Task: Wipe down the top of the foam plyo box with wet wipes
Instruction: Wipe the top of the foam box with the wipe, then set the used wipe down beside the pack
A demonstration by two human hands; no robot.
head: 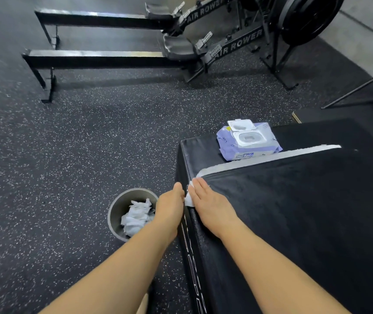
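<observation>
The black foam plyo box (305, 200) fills the right side of the head view, its top crossed by a pale strip near the far edge. My right hand (210, 205) lies flat with straight fingers at the box's left edge, pressing a white wet wipe (189, 196) against it. My left hand (172, 207) is just off the box's left edge, its fingers meeting the wipe; its palm side is hidden. A purple wet wipe pack (247, 141) with its white lid flipped up sits on the far left corner of the box.
A grey round bin (117, 211) holding crumpled used wipes stands on the speckled rubber floor (79, 143) left of the box, under my left arm. Two black air rowers (113, 57) stretch across the back. A thin bar (357, 89) slants at far right.
</observation>
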